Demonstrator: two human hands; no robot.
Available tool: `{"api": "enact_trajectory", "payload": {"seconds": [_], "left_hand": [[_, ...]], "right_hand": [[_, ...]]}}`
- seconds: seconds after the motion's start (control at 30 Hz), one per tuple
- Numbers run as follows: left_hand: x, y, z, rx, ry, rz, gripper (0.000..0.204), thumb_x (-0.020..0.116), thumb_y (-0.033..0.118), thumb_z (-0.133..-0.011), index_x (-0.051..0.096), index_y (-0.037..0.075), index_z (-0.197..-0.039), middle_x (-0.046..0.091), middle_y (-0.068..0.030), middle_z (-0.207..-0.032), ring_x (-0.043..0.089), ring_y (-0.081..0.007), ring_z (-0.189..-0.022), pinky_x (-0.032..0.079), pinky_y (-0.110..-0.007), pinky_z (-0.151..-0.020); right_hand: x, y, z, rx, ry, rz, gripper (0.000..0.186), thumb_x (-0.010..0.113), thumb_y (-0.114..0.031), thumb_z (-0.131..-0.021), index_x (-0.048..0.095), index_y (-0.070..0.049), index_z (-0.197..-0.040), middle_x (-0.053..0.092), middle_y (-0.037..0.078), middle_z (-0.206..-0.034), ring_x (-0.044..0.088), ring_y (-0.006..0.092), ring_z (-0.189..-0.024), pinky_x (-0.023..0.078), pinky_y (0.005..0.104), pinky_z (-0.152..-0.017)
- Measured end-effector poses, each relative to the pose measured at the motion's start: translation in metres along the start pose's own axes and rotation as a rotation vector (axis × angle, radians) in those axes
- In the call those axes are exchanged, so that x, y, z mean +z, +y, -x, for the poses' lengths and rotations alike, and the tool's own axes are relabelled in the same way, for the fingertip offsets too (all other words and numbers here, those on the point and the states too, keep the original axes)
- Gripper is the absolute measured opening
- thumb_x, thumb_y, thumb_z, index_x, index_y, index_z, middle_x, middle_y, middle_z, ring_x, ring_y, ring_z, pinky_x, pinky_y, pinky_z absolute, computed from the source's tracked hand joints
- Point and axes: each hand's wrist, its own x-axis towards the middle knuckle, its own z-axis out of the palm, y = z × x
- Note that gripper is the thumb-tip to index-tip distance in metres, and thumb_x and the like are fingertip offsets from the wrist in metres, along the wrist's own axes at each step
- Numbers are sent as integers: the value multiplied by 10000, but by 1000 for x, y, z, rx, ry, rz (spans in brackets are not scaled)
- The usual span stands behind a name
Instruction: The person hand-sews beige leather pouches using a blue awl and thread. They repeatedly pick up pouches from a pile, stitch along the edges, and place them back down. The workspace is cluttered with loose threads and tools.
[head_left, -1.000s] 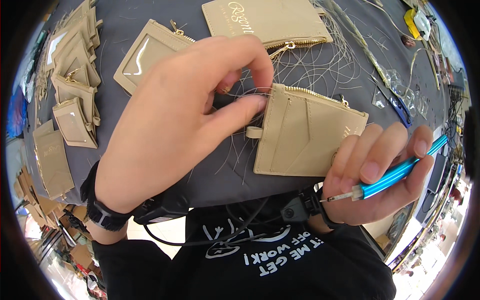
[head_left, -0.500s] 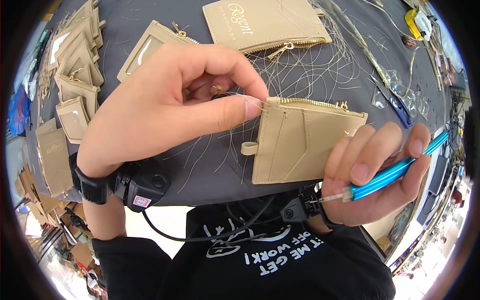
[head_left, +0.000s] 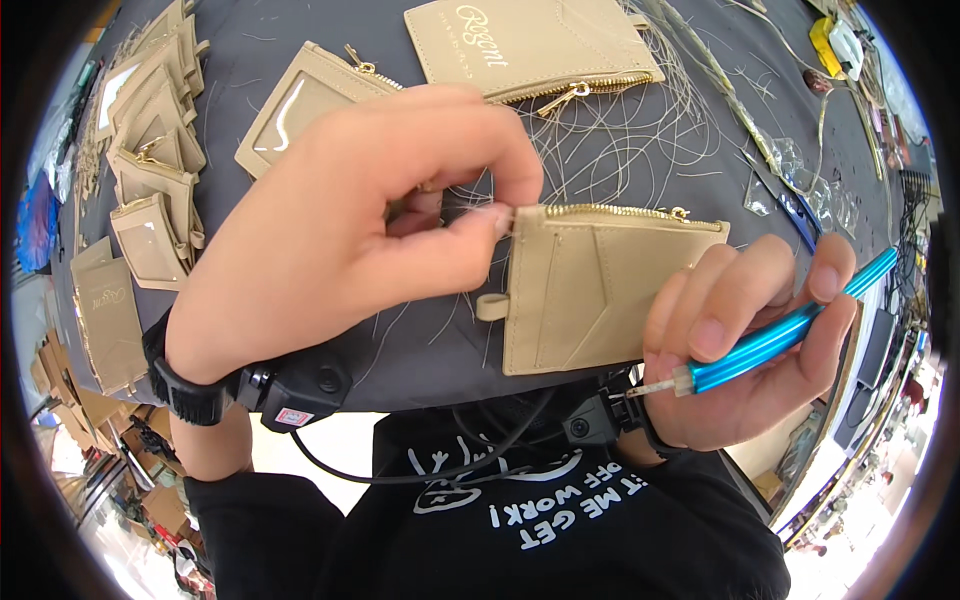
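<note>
A beige card wallet (head_left: 570,300) with a gold zipper along its top edge and a small loop on its left side is held just above the table. My left hand (head_left: 350,230) is closed at its upper left corner, thumb and forefinger pinching thin pale thread (head_left: 503,212); the fingertips are slightly blurred. On the right, my right hand (head_left: 750,340) steadies the wallet's lower right edge with its fingers. The same hand grips a shiny blue pen-shaped tool (head_left: 760,350) with a thin metal tip, which points left, below the wallet's right edge.
Loose thread ends (head_left: 620,150) lie tangled behind the wallet. Two more beige wallets, one with a clear window (head_left: 290,110) and a stamped one (head_left: 530,45), rest farther back. Several stacked wallets (head_left: 155,160) stand at the left. Tweezers (head_left: 800,215) and clear plastic scraps (head_left: 835,205) lie right.
My left hand has drawn in slightly toward me, its thumb and forefinger curling at the wallet's corner. The wallet has shifted a little left and nearer. The right hand keeps the blue tool.
</note>
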Motion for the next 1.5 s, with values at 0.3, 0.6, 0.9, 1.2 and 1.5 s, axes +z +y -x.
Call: {"api": "enact_trajectory", "payload": {"seconds": [0.3,0.6,0.9,1.2,1.5], "left_hand": [[4,-2,5,224,102,-464,204,617,-64,-682,612,40,-857,467,-45,-713,443,-141,-538,334,-266,-487],[1,2,13,86,63,-488,245,716,13,-685,619,61,-906,471,-40,-771,463,-147,-597,356,-264,-524],[-7,15,23,-70,69,-394,153,721,95,-785,608,24,-859,484,-9,-780,453,-90,-637,321,-227,-539],[-6,13,18,-35,-7,-345,77,637,36,-848,577,0,-815,479,-52,-753,470,-140,-612,335,-255,-533],[-7,8,19,42,-45,-298,96,654,51,-832,572,7,-813,475,-58,-733,473,-190,-631,345,-290,-550]], "right_hand": [[-3,0,-2,69,32,85,276,195,-331,-1055,362,-111,-1078,537,154,-682,409,176,-390,394,268,-329],[4,3,-4,171,113,282,282,197,-376,-1053,324,-129,-1102,568,223,-805,570,224,-495,517,292,-442],[11,8,-5,140,112,594,302,271,-416,-1041,316,-124,-1104,603,263,-877,631,246,-616,567,313,-576],[12,13,-5,97,29,699,344,325,-412,-1033,320,-73,-1091,616,292,-894,645,270,-636,569,319,-620],[7,18,-5,-42,-147,797,350,334,-402,-1034,320,-55,-1076,614,301,-896,641,269,-625,570,319,-616]]}}
